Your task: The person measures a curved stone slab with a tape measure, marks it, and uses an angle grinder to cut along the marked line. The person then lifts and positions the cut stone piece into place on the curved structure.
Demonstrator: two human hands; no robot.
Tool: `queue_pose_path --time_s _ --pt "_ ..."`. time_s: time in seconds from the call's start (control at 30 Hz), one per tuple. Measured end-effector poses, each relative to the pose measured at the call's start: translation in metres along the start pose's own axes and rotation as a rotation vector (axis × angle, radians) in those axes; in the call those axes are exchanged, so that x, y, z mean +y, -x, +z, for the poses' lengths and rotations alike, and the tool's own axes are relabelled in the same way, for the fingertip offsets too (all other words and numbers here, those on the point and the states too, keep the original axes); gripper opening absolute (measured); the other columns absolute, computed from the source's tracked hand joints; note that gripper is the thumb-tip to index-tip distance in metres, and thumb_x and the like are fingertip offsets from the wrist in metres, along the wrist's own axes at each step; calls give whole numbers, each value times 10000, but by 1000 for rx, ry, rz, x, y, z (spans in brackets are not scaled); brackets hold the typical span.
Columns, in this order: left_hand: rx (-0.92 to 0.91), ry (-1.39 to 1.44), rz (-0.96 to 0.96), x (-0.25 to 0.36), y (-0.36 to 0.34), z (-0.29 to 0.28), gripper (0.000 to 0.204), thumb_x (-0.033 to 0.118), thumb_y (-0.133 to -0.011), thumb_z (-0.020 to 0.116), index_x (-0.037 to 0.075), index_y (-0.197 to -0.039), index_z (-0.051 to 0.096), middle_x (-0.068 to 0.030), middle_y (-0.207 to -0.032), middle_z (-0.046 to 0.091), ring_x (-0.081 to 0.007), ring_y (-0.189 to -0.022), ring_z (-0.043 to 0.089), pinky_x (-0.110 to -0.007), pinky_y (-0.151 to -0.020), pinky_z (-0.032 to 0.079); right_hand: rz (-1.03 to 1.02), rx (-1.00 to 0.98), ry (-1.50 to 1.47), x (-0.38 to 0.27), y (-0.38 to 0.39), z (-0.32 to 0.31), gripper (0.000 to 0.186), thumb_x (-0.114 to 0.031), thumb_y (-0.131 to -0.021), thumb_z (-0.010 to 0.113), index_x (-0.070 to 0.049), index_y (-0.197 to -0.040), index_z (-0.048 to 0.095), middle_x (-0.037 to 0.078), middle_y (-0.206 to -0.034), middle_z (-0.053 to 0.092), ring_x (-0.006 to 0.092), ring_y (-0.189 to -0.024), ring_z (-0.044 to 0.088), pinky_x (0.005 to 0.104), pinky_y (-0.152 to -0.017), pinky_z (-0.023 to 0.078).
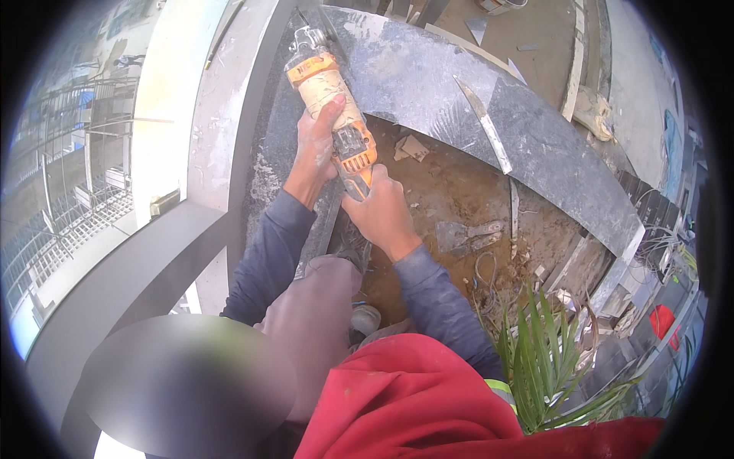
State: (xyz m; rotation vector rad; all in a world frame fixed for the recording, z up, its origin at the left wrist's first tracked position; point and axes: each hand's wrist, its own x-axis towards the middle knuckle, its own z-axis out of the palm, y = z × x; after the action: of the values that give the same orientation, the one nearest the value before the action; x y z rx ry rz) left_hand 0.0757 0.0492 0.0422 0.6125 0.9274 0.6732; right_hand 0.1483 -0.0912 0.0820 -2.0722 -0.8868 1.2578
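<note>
An orange and cream angle grinder (325, 90) points away from me at the upper middle. My left hand (314, 147) is closed around its body, thumb along the top. Behind it, my right hand (382, 210) grips the rear handle. The grinder's metal head lies over the near left end of a curved, dusty grey stone slab (428, 76). Its disc is blurred, so I cannot tell whether it touches the slab. A long, thin pale strip with a pointed end (483, 126) lies across the slab, to the right of my hands.
Grey metal framing (153, 256) runs along my left. Below the slab, a trowel-like scraper (466, 236) lies on the dirt. A green palm plant (543, 359) stands at the lower right, near boards and wires. A bucket (501, 6) sits at the far edge.
</note>
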Motion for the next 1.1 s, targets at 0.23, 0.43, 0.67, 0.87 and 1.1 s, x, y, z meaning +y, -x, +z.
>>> queue_pose_path --time_s 0.23,0.43,0.67,0.87,1.1 --pt "-92 -62 136 10 10 0 444 356 -988 688 -11 -1198 549 -145 -955 681 -203 -777 715 -370 -672 633 -250 109 -8 5 4 7 504 -170 -789 811 110 -1117 551 329 -1019 682 471 -999 692 495 -831 554" --pt "-102 -45 159 4 28 -19 460 372 -995 679 -13 -1204 541 -146 -955 682 -214 -781 722 -380 -678 641 -247 102 -27 10 25 19 638 -213 -774 860 88 -1235 538 304 -1173 644 457 -1135 636 491 -947 512" --pt "-127 -53 104 -11 49 -24 461 373 -1013 648 -7 -1237 517 -171 -972 691 -227 -784 728 -382 -679 646 -262 86 12 25 44 29 654 -246 -796 859 85 -1244 516 298 -1188 647 447 -1147 639 489 -940 515" --pt "-129 -39 119 -18 36 -30 480 400 -1029 608 -7 -1261 509 -180 -983 693 -226 -798 727 -382 -697 641 -245 -18 4 26 39 14 600 -245 -820 835 108 -1173 503 348 -1065 682 491 -1027 686 510 -846 543" --pt "-143 -64 138 -11 7 -36 451 346 -1013 640 -26 -1252 552 -108 -986 669 -193 -837 706 -359 -750 602 -184 33 82 16 14 15 532 -246 -827 812 82 -1119 513 333 -1019 703 469 -981 712 529 -800 569"
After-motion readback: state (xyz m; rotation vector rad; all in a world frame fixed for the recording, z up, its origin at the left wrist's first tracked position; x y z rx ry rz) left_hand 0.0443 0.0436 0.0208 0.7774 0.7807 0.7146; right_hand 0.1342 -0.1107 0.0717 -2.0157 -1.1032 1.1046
